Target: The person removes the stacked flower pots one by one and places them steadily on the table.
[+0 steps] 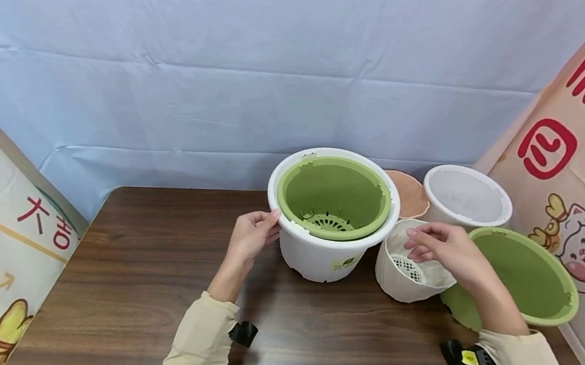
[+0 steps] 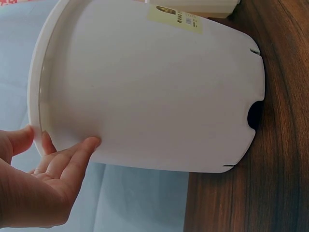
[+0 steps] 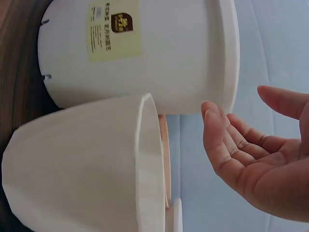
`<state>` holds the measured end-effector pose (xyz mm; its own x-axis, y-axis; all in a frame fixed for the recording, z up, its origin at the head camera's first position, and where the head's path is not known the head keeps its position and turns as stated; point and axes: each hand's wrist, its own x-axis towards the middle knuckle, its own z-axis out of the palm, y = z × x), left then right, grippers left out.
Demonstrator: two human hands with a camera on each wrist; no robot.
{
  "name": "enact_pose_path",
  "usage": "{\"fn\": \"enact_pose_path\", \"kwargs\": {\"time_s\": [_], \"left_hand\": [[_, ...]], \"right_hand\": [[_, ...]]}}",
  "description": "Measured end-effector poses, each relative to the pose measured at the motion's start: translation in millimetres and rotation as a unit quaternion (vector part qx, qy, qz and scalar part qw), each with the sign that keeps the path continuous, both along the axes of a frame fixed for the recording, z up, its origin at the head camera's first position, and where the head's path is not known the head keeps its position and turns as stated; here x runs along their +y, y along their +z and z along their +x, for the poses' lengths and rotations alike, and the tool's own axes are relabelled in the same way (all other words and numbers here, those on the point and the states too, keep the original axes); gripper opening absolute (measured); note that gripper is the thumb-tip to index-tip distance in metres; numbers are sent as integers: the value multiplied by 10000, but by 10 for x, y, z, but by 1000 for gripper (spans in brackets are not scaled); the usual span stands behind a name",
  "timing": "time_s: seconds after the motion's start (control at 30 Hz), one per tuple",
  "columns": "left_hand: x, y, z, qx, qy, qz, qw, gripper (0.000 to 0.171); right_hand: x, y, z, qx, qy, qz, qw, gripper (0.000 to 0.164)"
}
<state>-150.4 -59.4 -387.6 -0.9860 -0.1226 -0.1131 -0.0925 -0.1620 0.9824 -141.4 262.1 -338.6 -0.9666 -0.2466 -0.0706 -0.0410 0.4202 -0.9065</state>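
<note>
White pot (image 1: 310, 259); left hand (image 1: 254, 233) pinches rim (image 1: 273, 185); right hand (image 1: 444, 249) apart

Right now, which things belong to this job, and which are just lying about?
Seemingly in the job:
- front white pot, rim pinched by the left hand
- inner green pot, nested inside

Seemingly standing about:
- cream pot, near the empty right hand
- orange pot
- rear white pot
- rightmost green pot

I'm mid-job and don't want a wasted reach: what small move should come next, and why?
Probably lower the right grip to the cream planter: it hangs just above it, holding nothing, while the left grip pinches the white flowerpot, which has a green flowerpot nested inside.
</note>
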Motion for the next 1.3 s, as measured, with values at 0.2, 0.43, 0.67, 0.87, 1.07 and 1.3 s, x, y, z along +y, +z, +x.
{"fn": "enact_pose_path", "kwargs": {"time_s": [0.2, 0.43, 0.67, 0.87, 1.07, 1.3], "left_hand": [[-1, 6, -2, -22, 8, 24, 10000, 22], [-1, 2, 1, 6, 6, 3, 10000, 22], [-4, 15, 5, 10, 18, 2, 10000, 21], [1, 9, 5, 41, 18, 27, 10000, 21], [2, -3, 3, 48, 27, 29, 10000, 21], [-1, 8, 11, 43, 2, -25, 10000, 22]], "right_hand": [[-125, 6, -68, -43, 32, -287, 9996, 38], [-215, 40, -175, -330, -21, -835, 9960, 36], [-263, 56, -294, -610, -215, -1234, 9902, 32], [-307, 72, -373, -815, -396, -1245, 9881, 43], [-278, 56, -420, -1030, -309, -1434, 9838, 33], [-257, 54, -434, -1277, -252, -1755, 9758, 22]]}}
